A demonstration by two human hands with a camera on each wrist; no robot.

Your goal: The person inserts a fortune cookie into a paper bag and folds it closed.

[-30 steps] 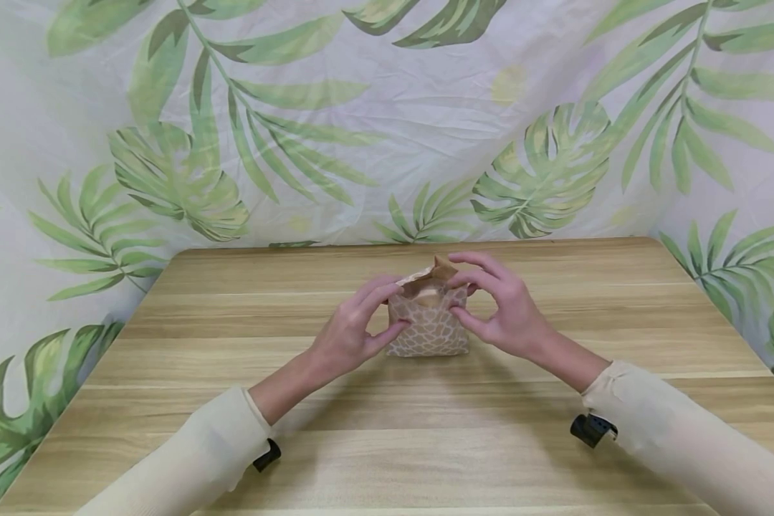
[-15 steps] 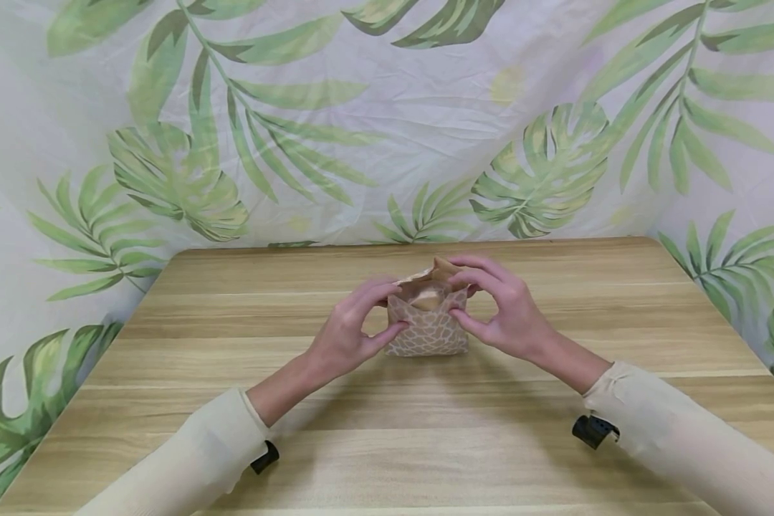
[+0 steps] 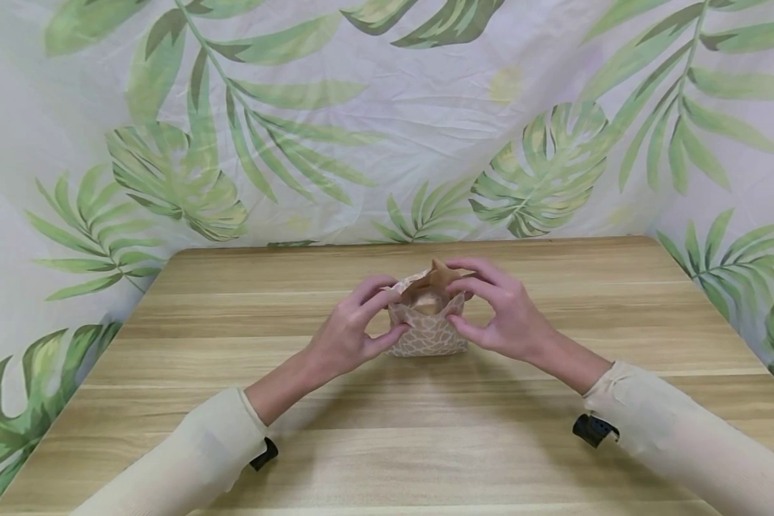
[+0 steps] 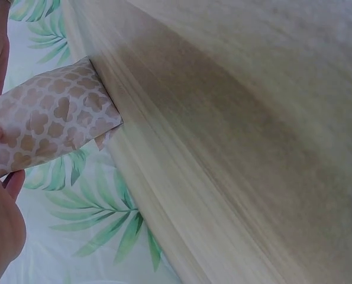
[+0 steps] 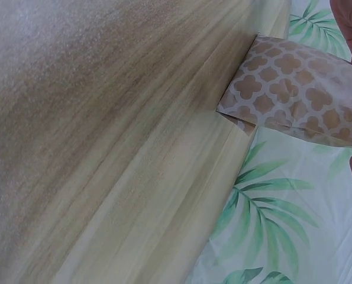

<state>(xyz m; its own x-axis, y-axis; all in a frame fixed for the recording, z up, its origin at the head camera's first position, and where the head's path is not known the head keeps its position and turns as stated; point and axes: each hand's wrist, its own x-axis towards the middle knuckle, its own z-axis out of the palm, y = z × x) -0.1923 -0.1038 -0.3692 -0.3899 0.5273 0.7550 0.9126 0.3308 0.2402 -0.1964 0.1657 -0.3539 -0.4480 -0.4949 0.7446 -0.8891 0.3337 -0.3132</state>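
Note:
A small brown paper bag [image 3: 428,342] with a white lattice pattern stands upright on the table, its mouth spread apart at the top. Inside the mouth a pale, rounded shape shows, too unclear to name. My left hand [image 3: 345,333] pinches the bag's left rim, thumb on the front and fingers at the upper edge. On the other side my right hand [image 3: 506,315] pinches the right rim in the same way. Both wrist views show the patterned front of the bag [image 4: 57,115] with its base on the wood, and parts of the hands at the frame edge.
The wood-grain table [image 3: 387,444] runs back to a hanging white cloth [image 3: 419,136] printed with green leaves. Black wrist devices [image 3: 595,430] sit under both cream sleeves [image 3: 180,444].
The bag's mouth has widened and its front edge has dipped, so more of the inside shows. Both hands keep their hold on the rim with only small finger shifts.

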